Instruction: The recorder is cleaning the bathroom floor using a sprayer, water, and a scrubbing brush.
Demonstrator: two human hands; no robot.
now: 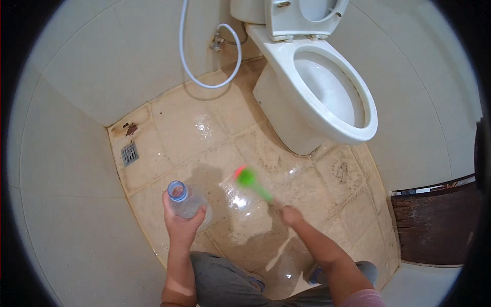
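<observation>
My left hand (pixel 182 226) is wrapped around a clear plastic bottle (pixel 188 205) with a wide blue-rimmed mouth, which faces up towards me. My right hand (pixel 290 215) grips the handle of a green toilet brush (pixel 251 182) with a pinkish-red patch at its head. The brush is blurred and points up and left, over the wet, stained floor tiles (pixel 249 226). Whether its head touches the floor, I cannot tell. Above and right of the brush stands a white toilet (pixel 284 103), its seat and lid raised.
A white hose (pixel 184 57) loops down beside a wall valve (pixel 217 41). The floor drain (pixel 129 154) lies near the left corner. Pale walls enclose the floor, and a dark brown door (pixel 433 226) is at the right. My legs are at the bottom.
</observation>
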